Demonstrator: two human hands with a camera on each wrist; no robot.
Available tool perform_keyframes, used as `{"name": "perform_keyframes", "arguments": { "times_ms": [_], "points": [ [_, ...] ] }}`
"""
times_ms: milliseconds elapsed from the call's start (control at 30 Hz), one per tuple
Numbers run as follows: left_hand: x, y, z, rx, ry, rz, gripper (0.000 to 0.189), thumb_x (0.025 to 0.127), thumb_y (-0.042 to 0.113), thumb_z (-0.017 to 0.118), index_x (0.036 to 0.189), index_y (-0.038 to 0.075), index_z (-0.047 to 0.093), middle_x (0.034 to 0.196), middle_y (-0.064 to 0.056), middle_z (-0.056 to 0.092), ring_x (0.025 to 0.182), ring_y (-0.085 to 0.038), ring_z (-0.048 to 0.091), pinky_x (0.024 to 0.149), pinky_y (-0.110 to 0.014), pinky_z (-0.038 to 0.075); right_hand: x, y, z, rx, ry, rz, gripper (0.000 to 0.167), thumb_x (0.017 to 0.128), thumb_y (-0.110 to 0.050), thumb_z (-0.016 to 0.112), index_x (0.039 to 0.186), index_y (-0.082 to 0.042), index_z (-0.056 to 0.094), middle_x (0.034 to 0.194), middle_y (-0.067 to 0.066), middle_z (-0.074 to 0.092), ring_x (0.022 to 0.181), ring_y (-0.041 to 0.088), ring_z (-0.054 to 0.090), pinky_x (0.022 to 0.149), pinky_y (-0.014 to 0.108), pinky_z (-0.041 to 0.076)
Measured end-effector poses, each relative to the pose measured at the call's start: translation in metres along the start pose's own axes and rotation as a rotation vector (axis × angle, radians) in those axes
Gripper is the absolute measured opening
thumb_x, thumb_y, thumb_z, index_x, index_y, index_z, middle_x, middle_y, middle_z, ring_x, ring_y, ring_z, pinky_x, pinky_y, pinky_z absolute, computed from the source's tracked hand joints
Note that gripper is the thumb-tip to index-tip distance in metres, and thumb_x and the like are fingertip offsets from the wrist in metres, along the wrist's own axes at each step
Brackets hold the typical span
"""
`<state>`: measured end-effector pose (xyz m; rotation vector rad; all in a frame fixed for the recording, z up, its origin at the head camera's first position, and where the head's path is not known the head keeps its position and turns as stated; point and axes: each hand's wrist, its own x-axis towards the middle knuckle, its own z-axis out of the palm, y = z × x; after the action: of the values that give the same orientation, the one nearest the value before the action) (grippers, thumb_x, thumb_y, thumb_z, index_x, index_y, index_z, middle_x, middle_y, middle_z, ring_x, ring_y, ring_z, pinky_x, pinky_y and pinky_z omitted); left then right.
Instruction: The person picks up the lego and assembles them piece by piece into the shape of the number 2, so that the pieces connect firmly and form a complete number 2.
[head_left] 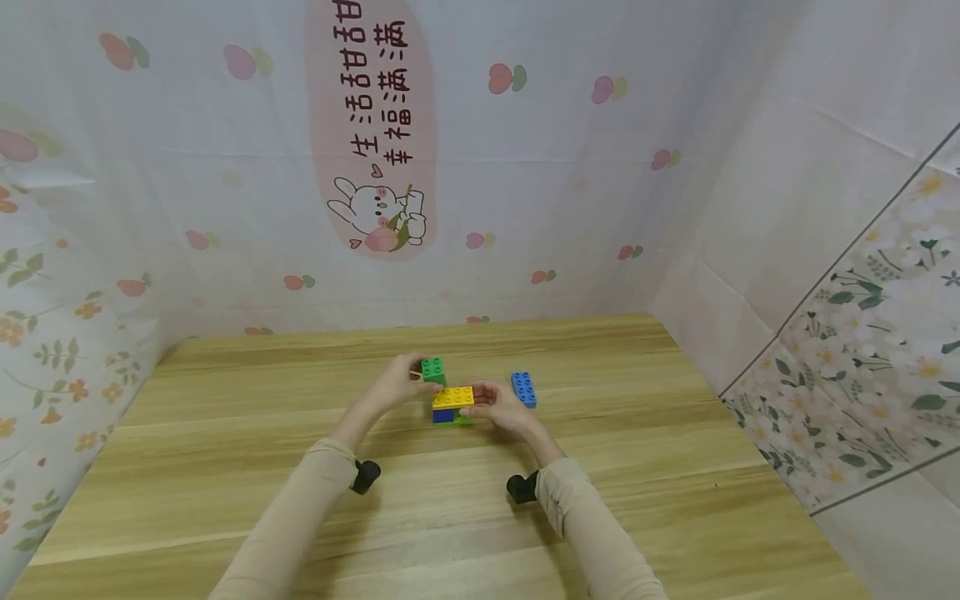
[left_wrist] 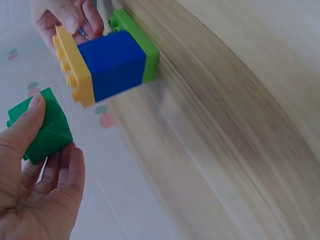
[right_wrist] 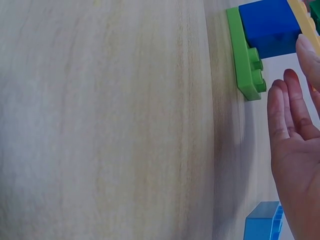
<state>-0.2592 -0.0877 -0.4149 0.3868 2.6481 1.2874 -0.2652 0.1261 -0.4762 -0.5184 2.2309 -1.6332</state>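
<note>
My left hand (head_left: 396, 386) pinches a green square building block (left_wrist: 52, 122) between thumb and fingers, studs facing up in the head view. It is held just left of a small stack, apart from it in the left wrist view. The stack has a light green plate (right_wrist: 242, 60) at the bottom, a dark blue block (left_wrist: 112, 65) standing on one end of it, and a yellow studded brick (head_left: 453, 397) on top. At the stack's right side my right hand (head_left: 501, 407) holds the yellow brick's overhanging end, thumb in front; some of its fingers are hidden.
A lighter blue studded brick (head_left: 522, 389) lies on the wooden table (head_left: 600, 500) just right of the right hand. A patterned curtain (head_left: 525, 208) hangs behind the table's back edge. Black wrist-camera mounts (head_left: 366, 476) stick out from the sleeves.
</note>
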Motion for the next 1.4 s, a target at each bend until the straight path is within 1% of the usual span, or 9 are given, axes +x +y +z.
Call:
{"name": "perform_keyframes", "arguments": {
  "times_ms": [200, 367, 567, 633, 700, 933, 1133, 1300, 1400],
  "points": [
    [0.004, 0.009, 0.012, 0.002, -0.034, 0.046, 0.049, 0.082, 0.015, 0.068, 0.125, -0.001, 0.05, 0.112, -0.017, 0.059, 0.106, -0.032, 0.056, 0.09, -0.041, 0.049, -0.007, -0.013, 0.0, 0.008, -0.02, 0.006, 0.043, 0.085, 0.0, 0.06, 0.125, 0.009, 0.046, 0.116, 0.026, 0.055, 0.1, 0.021, 0.058, 0.085, 0.027, 0.051],
    [0.006, 0.014, 0.023, 0.003, -0.053, 0.093, 0.044, 0.082, 0.014, 0.068, 0.12, 0.0, 0.054, 0.108, -0.014, 0.061, 0.103, -0.029, 0.057, 0.089, -0.04, 0.049, -0.013, -0.025, 0.001, 0.005, -0.007, 0.012, 0.042, 0.084, 0.002, 0.06, 0.123, 0.01, 0.047, 0.116, 0.028, 0.055, 0.101, 0.026, 0.058, 0.086, 0.027, 0.051],
    [0.008, 0.014, 0.029, 0.019, -0.049, 0.132, 0.041, 0.081, 0.014, 0.069, 0.117, 0.0, 0.055, 0.104, -0.013, 0.062, 0.1, -0.028, 0.058, 0.086, -0.038, 0.051, -0.003, -0.005, 0.002, -0.007, 0.009, 0.009, 0.04, 0.083, -0.004, 0.064, 0.12, 0.006, 0.052, 0.114, 0.023, 0.059, 0.097, 0.017, 0.059, 0.085, 0.026, 0.051],
    [0.008, 0.015, 0.029, 0.018, -0.049, 0.134, 0.041, 0.08, 0.013, 0.069, 0.117, 0.0, 0.055, 0.103, -0.012, 0.062, 0.099, -0.028, 0.057, 0.086, -0.038, 0.051, 0.001, 0.002, 0.002, -0.016, 0.012, 0.006, 0.04, 0.083, -0.006, 0.065, 0.119, 0.005, 0.053, 0.113, 0.02, 0.06, 0.096, 0.014, 0.059, 0.084, 0.026, 0.051],
    [0.007, 0.015, 0.029, 0.015, -0.051, 0.128, 0.042, 0.08, 0.012, 0.069, 0.117, 0.0, 0.055, 0.104, -0.012, 0.062, 0.1, -0.028, 0.057, 0.086, -0.038, 0.051, 0.0, 0.0, 0.001, -0.015, 0.013, 0.009, 0.04, 0.082, -0.005, 0.065, 0.119, 0.005, 0.052, 0.112, 0.02, 0.06, 0.095, 0.015, 0.059, 0.083, 0.026, 0.051],
    [0.007, 0.017, 0.029, 0.037, -0.061, 0.121, 0.043, 0.081, 0.013, 0.069, 0.119, 0.0, 0.054, 0.105, -0.011, 0.062, 0.1, -0.027, 0.058, 0.087, -0.038, 0.05, -0.007, -0.019, 0.001, -0.003, 0.011, 0.039, 0.045, 0.082, -0.002, 0.064, 0.123, 0.008, 0.049, 0.108, 0.024, 0.059, 0.091, 0.015, 0.057, 0.08, 0.026, 0.051],
    [0.007, 0.016, 0.029, 0.084, -0.067, 0.127, 0.043, 0.08, 0.014, 0.069, 0.119, 0.0, 0.055, 0.106, -0.011, 0.062, 0.102, -0.026, 0.057, 0.088, -0.038, 0.05, -0.002, -0.009, 0.0, 0.003, 0.043, 0.061, 0.045, 0.081, -0.004, 0.067, 0.122, 0.004, 0.052, 0.093, 0.008, 0.063, 0.077, 0.005, 0.057, 0.072, 0.02, 0.05],
    [0.006, 0.017, 0.03, 0.094, -0.077, 0.125, 0.045, 0.08, 0.014, 0.069, 0.119, 0.0, 0.054, 0.104, -0.011, 0.062, 0.101, -0.026, 0.058, 0.087, -0.037, 0.05, 0.0, -0.005, 0.001, -0.01, 0.071, 0.066, 0.044, 0.079, -0.004, 0.068, 0.121, 0.002, 0.055, 0.084, 0.003, 0.066, 0.073, 0.005, 0.059, 0.071, 0.021, 0.051],
    [0.007, 0.019, 0.03, 0.106, -0.083, 0.129, 0.044, 0.08, 0.014, 0.069, 0.119, 0.0, 0.054, 0.103, -0.01, 0.062, 0.101, -0.025, 0.058, 0.087, -0.037, 0.05, -0.001, -0.007, 0.0, -0.005, 0.083, 0.082, 0.045, 0.078, -0.003, 0.069, 0.121, 0.001, 0.056, 0.078, -0.001, 0.065, 0.069, 0.005, 0.058, 0.064, 0.02, 0.048]
  ]
}}
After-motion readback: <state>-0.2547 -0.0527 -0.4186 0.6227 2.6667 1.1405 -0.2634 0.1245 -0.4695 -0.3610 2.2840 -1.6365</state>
